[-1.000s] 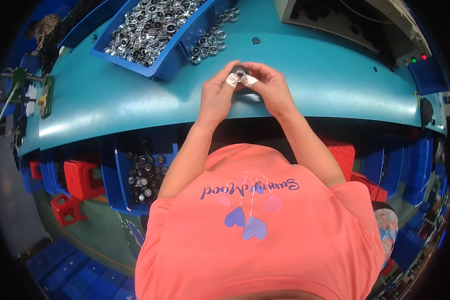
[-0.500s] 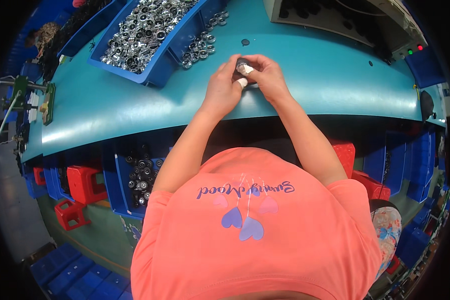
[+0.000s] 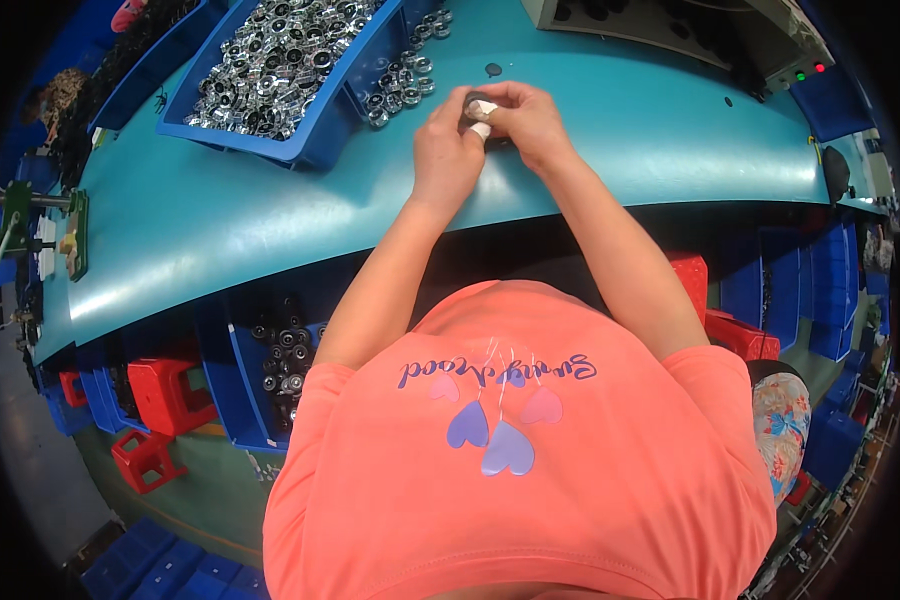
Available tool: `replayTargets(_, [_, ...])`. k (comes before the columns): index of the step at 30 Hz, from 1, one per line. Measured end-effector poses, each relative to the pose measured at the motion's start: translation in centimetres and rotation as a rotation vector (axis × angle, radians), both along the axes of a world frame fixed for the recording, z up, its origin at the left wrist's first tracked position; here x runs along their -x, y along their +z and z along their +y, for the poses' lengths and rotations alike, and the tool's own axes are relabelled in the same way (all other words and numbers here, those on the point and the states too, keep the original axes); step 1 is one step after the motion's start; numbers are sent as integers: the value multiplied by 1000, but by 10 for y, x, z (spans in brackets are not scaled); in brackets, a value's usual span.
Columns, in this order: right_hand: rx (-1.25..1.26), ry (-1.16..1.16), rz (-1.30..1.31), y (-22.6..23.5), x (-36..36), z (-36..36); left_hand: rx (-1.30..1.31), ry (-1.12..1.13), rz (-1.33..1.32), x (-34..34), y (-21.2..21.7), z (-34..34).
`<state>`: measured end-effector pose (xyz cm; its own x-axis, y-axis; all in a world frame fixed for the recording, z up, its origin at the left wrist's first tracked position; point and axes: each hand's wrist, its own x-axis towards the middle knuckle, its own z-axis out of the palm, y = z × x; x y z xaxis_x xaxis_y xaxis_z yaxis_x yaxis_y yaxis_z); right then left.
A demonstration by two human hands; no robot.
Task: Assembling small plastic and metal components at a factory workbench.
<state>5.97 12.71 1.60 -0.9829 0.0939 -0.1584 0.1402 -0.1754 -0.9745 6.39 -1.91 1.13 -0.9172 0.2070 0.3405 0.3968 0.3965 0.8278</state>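
Above the teal bench, my left hand [image 3: 447, 155] and my right hand [image 3: 533, 125] meet with fingers closed around a small dark round part [image 3: 472, 97]. White wrapping covers both thumbs, which press on the near side of it. Most of the part is hidden by my fingers, so its exact kind does not show. To the left of my hands, several clear and black wheel-like pieces [image 3: 403, 85] lie loose on the bench. A blue bin [image 3: 315, 150] heaped with similar shiny pieces stands beyond them.
A metal housing [image 3: 660, 45] with green and red lights stands at the back right. One flat black disc [image 3: 493, 70] lies just beyond my hands. A green clamp-like fixture [image 3: 78, 235] sits at the bench's left end. Below are red stools [image 3: 170, 393] and a blue bin [image 3: 240, 400] of dark wheels.
The view has shifted a little, so the bench and bins sit differently in the picture. Both hands stay together on the dark part, with the thumbs slightly moved.
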Motion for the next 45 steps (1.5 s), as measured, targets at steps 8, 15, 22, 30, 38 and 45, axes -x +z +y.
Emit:
replayTargets(8, [-404,-83,135,-11,1,-19,170,64,81,3,6,-6])
replayTargets(15, [-567,-178,158,-14,2,-24,218,56,94,5,2,-2])
replayTargets(22, [-388,-36,86,-12,3,-19,60,-6,-23,10,-2,-10])
replayTargets(30, [174,175,-97,6,0,8,-287,-158,-323,12,2,-19])
replayTargets(38, [206,144,-93,4,-1,8,-354,-179,-315,12,-1,-17])
replayTargets(45, [66,142,-85,4,-3,27,-367,-101,-338,5,8,-17])
